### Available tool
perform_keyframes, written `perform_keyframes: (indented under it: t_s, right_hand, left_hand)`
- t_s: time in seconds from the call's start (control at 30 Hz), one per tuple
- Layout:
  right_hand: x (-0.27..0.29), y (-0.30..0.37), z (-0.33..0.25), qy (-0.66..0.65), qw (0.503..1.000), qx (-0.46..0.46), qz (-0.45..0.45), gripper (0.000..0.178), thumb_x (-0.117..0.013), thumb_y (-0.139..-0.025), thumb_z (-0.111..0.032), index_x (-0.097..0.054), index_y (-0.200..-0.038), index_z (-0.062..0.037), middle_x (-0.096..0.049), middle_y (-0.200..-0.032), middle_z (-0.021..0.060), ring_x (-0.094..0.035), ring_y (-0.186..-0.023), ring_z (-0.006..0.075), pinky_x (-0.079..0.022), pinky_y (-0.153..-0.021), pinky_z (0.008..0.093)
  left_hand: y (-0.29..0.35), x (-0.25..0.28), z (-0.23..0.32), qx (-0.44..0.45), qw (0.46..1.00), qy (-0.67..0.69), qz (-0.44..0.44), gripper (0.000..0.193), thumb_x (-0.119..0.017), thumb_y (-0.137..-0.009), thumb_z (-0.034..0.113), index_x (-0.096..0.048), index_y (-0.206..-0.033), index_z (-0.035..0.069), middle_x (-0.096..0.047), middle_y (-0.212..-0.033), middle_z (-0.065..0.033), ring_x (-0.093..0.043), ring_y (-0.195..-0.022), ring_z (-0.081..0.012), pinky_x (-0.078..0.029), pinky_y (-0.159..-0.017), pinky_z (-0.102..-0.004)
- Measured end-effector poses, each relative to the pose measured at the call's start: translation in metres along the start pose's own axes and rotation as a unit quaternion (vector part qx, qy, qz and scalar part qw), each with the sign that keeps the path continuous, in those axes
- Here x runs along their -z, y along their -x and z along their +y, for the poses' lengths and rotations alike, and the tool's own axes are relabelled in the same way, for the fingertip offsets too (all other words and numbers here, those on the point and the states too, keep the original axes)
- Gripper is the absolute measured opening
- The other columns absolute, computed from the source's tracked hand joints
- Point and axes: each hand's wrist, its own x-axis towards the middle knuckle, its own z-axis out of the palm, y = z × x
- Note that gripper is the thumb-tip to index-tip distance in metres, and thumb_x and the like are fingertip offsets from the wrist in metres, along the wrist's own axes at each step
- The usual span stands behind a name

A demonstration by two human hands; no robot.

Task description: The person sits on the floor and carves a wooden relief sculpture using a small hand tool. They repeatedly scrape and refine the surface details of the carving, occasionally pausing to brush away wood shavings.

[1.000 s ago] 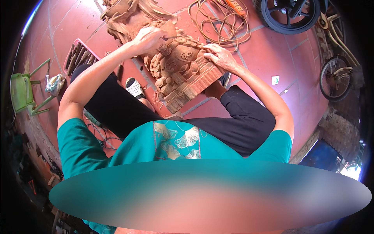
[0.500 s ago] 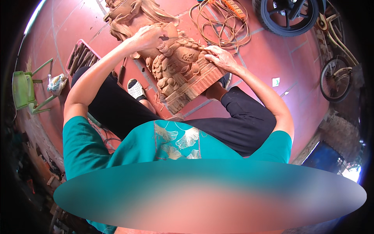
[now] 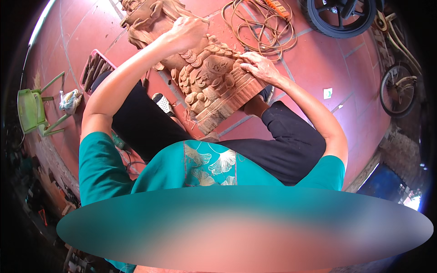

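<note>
A brown wooden carving (image 3: pixel 214 68) lies slanted across the floor between my legs, with its ridged base toward me. Rounded scales, a face-like relief and small knobs cover its near part. My left hand (image 3: pixel 189 34) is closed over the middle of the carving, its knuckles turned up. Whatever its fingers hold is hidden beneath them. On the right edge of the carving, by the base, rests my right hand (image 3: pixel 260 67). Its fingers are stretched out and the thumb stands apart, touching the wood.
A pink basket of carving tools (image 3: pixel 96 68) stands left of my knee, near a green chair (image 3: pixel 30 109) and a plastic bag (image 3: pixel 71 101). Beyond the carving lie a coiled cord (image 3: pixel 264 38) and an orange power strip (image 3: pixel 277 8). Wheels (image 3: pixel 339 18) stand at the right.
My left hand has moved away from me and slightly right over the carving, its fingers now turned under. My right hand keeps its place on the edge. The whole view has shifted slightly.
</note>
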Motion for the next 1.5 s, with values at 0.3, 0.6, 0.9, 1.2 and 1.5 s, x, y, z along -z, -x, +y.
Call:
perform_keyframes:
  t_s: [0.3, 0.6, 0.9, 1.2, 1.5]
  right_hand:
    - [-0.003, -0.001, 0.005, 0.015, 1.000, 0.010, 0.001, 0.042, -0.061, -0.091, -0.038, -0.061, -0.121, -0.0078, -0.061, -0.120, 0.0122, -0.059, -0.112, 0.0296, -0.046, -0.094, 0.0386]
    - [0.000, -0.001, -0.001, 0.010, 1.000, 0.001, -0.004, 0.042, -0.060, -0.091, -0.039, -0.061, -0.121, -0.0093, -0.061, -0.120, 0.0117, -0.059, -0.112, 0.0293, -0.047, -0.094, 0.0387]
    - [-0.001, 0.000, 0.001, 0.022, 1.000, -0.009, -0.006, 0.040, -0.060, -0.091, -0.038, -0.061, -0.121, -0.0116, -0.061, -0.119, 0.0109, -0.059, -0.112, 0.0291, -0.047, -0.094, 0.0386]
    - [-0.001, 0.000, 0.001, 0.014, 1.000, 0.000, -0.005, 0.040, -0.060, -0.091, -0.037, -0.061, -0.120, -0.0092, -0.061, -0.119, 0.0111, -0.059, -0.111, 0.0286, -0.047, -0.094, 0.0381]
    - [-0.001, 0.000, 0.001, 0.016, 1.000, 0.000, -0.004, 0.042, -0.060, -0.091, -0.038, -0.061, -0.121, -0.0092, -0.061, -0.120, 0.0117, -0.059, -0.111, 0.0295, -0.046, -0.094, 0.0384]
  left_hand:
    - [-0.025, -0.016, -0.007, 0.024, 1.000, 0.004, -0.006, 0.013, -0.059, -0.069, 0.009, -0.068, -0.070, -0.001, -0.066, -0.074, -0.0221, -0.068, -0.073, -0.0368, -0.053, -0.062, -0.0459]
    - [0.011, -0.041, -0.051, 0.091, 0.977, 0.190, -0.036, 0.020, -0.066, -0.078, 0.022, -0.073, -0.088, 0.006, -0.066, -0.070, -0.0137, -0.066, -0.068, -0.0285, -0.050, -0.064, -0.0393]
    - [0.012, -0.016, -0.031, 0.084, 0.991, 0.084, -0.066, 0.018, -0.062, -0.080, 0.015, -0.072, -0.085, 0.002, -0.066, -0.072, -0.0181, -0.067, -0.069, -0.0329, -0.050, -0.063, -0.0421]
    - [-0.005, -0.010, 0.007, -0.005, 1.000, 0.024, -0.019, 0.014, -0.056, -0.073, 0.003, -0.065, -0.073, -0.007, -0.063, -0.069, -0.0244, -0.067, -0.070, -0.0382, -0.053, -0.063, -0.0467]
    - [-0.005, -0.032, -0.074, 0.062, 0.961, 0.248, -0.109, 0.020, -0.067, -0.078, 0.019, -0.071, -0.087, 0.003, -0.063, -0.066, -0.0107, -0.056, -0.055, -0.0245, -0.048, -0.059, -0.0359]
